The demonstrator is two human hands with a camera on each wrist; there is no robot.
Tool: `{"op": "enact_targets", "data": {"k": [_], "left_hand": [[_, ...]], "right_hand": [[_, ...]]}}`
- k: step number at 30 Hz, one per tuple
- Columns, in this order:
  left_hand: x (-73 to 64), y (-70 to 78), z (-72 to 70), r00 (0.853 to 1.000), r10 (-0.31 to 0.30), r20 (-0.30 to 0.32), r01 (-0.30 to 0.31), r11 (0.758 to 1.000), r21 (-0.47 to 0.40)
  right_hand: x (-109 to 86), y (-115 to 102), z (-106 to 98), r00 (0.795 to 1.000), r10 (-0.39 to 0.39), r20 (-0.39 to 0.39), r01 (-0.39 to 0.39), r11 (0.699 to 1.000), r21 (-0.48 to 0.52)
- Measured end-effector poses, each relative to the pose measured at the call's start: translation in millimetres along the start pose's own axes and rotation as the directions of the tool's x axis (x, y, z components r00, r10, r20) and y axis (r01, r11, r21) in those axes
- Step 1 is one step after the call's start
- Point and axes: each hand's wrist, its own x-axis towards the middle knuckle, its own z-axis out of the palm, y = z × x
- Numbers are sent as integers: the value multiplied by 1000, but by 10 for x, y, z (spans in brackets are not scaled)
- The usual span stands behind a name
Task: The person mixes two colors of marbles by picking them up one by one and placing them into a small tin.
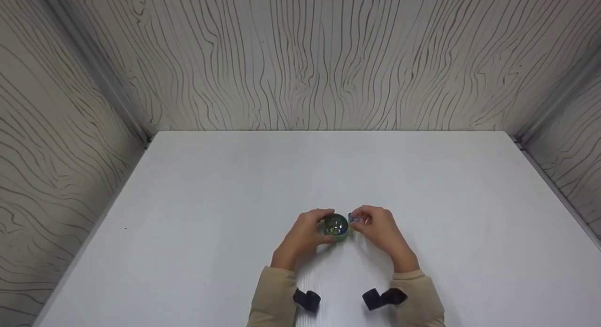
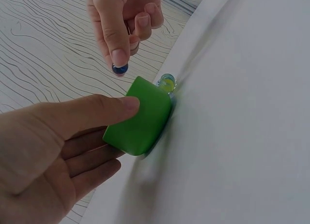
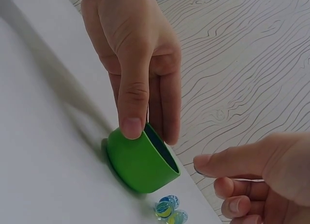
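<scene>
A small green cup stands upright on the white table, gripped by my left hand with the thumb on one side and fingers on the other. Shiny glass marbles show inside it in the head view. My right hand is just to the right of the cup. In the left wrist view, its thumb and finger pinch a dark blue marble above rim level. Several clear marbles with blue and yellow swirls lie close together on the table, right beside the cup.
The white table spreads out around both hands. Pale wood-grain panels rise at its back and sides. A black wrist device sits on the left sleeve, and another black device on the right.
</scene>
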Motion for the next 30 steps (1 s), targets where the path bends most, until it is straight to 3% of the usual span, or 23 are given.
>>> {"op": "enact_targets", "data": {"k": [7,15,24,30], "left_hand": [[0,-3,2,1000,-2,1,2,1000,3],[-24,11,-4,1000,4,-9,-4,1000,26],[-19,10,-5,1000,9,-7,-8,1000,18],[-18,7,-11,1000,13,-3,-13,1000,13]], "right_hand": [[-19,-6,3,1000,-18,4,18,1000,1],[-9,20,0,995,-97,-1,97,995,-11],[-12,-19,41,999,-49,-10,49,999,-20],[-7,-24,72,996,-87,-10,86,996,-29]]}}
